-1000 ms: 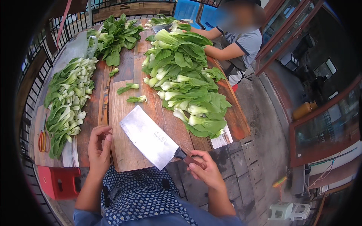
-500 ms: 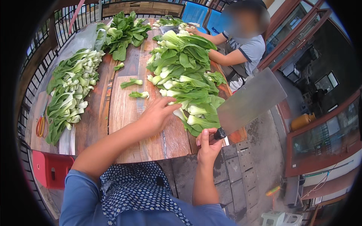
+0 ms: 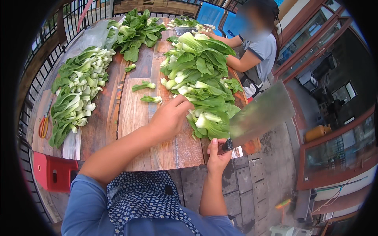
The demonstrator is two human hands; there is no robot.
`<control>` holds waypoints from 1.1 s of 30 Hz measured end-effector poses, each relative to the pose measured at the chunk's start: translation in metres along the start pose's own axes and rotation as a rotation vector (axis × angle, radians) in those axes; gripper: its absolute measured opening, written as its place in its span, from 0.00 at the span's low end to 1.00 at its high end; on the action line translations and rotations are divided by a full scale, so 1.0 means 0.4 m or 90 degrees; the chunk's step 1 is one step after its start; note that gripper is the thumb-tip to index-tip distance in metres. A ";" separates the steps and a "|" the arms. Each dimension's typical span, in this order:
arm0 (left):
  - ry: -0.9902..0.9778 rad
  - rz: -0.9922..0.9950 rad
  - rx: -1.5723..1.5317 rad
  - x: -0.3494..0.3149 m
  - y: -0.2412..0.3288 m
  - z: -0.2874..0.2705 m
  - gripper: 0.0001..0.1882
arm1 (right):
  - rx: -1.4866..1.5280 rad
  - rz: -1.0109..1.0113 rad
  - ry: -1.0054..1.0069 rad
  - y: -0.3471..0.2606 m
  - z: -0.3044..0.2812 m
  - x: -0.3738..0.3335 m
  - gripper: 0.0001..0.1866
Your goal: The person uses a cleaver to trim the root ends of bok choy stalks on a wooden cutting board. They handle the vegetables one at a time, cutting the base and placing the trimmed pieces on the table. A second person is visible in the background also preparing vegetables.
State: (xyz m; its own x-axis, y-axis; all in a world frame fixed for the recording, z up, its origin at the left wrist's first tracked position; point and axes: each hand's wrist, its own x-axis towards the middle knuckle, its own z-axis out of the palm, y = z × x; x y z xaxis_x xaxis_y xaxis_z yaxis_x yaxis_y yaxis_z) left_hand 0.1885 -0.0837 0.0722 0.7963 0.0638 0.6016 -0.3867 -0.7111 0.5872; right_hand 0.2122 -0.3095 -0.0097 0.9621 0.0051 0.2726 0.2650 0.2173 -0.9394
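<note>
A paved floor [image 3: 271, 151] stretches around a planked bench [image 3: 132, 106] that bears a long heap of leafy greens [image 3: 202, 70] with pale stalks, and a co-worker [image 3: 254, 59] is at this heap's far right side. Left of the heap, across the planks, lies a row of greens [image 3: 80, 88]; a darker leafy bunch [image 3: 139, 33] sits to the heap's far left. Just right of the heap's near end is the cleaver [image 3: 262, 114], its broad blade slanting outward near the outermost leaves. The right hand [image 3: 217, 155], just below that same end, grasps the handle, thumb uppermost. The left hand [image 3: 173, 116] is at the heap's near left edge with bent fingers; whether they pinch a stalk, I cannot tell. Just left of the heap lie two small loose stalks [image 3: 151, 99]. To handle this well, I judge the blade is best parked out on the heap's right, clear of both the left hand and the co-worker, with the right wrist steady. The left fingers would do best to take one plant by its firm white base, easing it sideways so that neighbouring leaves neither tear nor slide off the heap.
</note>
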 end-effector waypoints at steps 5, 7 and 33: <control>0.083 -0.155 -0.114 0.031 -0.031 -0.033 0.12 | -0.025 -0.012 -0.001 -0.008 0.008 -0.005 0.08; 0.100 -0.233 -0.160 0.042 -0.046 -0.033 0.13 | 0.006 0.000 0.001 -0.018 0.002 -0.002 0.08; 0.227 -0.231 -0.292 0.038 -0.150 -0.234 0.19 | 0.024 0.043 0.000 -0.021 0.003 0.011 0.13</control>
State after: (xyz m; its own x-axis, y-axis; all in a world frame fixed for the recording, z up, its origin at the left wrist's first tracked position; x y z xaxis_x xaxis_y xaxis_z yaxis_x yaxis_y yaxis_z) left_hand 0.1803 0.0257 0.0968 0.7407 0.5247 0.4195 -0.3455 -0.2380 0.9077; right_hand 0.2141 -0.3103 -0.0003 0.9777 0.0208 0.2091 0.1973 0.2524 -0.9473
